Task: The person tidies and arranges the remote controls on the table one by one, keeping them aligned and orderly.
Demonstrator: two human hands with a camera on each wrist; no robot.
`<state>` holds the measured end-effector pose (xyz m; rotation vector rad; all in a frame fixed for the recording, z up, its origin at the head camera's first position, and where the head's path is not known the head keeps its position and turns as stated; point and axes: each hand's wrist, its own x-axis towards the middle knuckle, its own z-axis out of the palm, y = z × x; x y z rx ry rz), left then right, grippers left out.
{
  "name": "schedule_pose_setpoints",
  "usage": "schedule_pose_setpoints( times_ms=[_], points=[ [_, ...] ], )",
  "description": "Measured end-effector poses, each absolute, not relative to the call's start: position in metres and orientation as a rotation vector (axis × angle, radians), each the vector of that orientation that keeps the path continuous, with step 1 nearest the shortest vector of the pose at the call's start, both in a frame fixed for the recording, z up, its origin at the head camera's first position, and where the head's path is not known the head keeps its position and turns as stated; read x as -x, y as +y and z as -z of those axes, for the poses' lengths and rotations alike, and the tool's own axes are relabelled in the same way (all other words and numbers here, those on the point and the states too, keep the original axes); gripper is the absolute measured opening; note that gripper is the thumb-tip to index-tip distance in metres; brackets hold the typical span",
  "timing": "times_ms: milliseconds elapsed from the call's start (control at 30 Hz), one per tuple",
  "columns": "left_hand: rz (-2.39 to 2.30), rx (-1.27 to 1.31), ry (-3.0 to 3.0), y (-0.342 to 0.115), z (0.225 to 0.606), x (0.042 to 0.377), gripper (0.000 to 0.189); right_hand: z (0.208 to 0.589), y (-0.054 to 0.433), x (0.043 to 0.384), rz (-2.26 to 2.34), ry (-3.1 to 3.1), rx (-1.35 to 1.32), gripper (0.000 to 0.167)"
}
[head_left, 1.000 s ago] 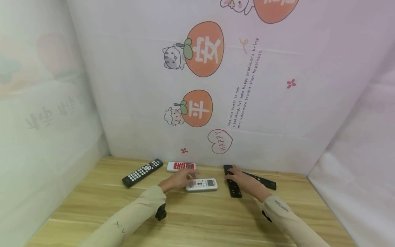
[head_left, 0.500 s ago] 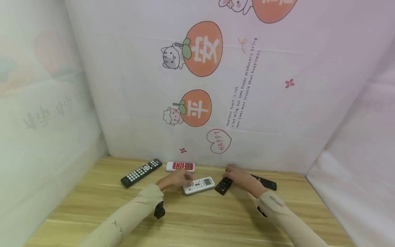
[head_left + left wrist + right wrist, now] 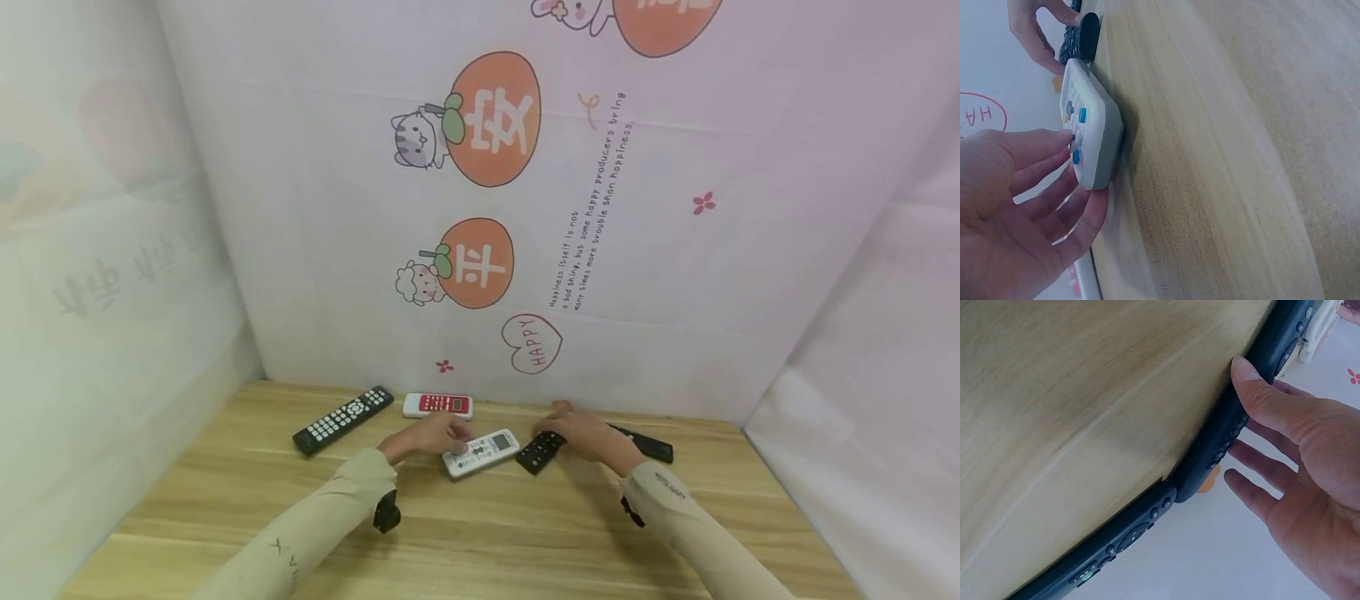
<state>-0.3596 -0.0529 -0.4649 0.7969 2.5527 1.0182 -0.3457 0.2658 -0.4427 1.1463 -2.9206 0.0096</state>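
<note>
A white air-conditioner remote (image 3: 483, 452) with a small screen lies slanted on the wooden table. My left hand (image 3: 431, 433) pinches its left end; in the left wrist view the thumb (image 3: 1041, 145) presses the button face and fingers curl at the end and far edge. To the right, my right hand (image 3: 588, 435) holds a black remote (image 3: 538, 452), also slanted, its upper part hidden under the hand. The right wrist view shows the thumb on one long side of this black remote (image 3: 1219, 428) and the fingers at its other side. Another black remote (image 3: 1110, 540) touches its end.
That other black remote (image 3: 651, 446) lies right of my right hand. At the back left are a black remote with white buttons (image 3: 343, 421) and a red-and-white remote (image 3: 438, 405). A printed white cloth wall (image 3: 637, 358) rises behind the table (image 3: 480, 542), with cloth on both sides.
The white remote has turned, its right end tipping away, and shifted slightly left and nearer. The black remote in my right hand has swung from nearly upright to slanted, its near end moving left.
</note>
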Motion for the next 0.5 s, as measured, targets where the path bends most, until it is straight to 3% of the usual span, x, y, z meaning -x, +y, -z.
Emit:
schedule_pose_setpoints(
  times_ms=[500],
  points=[
    [-1.047,-0.716,2.580,-0.058,0.467,0.356,0.033,0.443,0.260,0.361,-0.215,-2.980,-1.069,0.051]
  ],
)
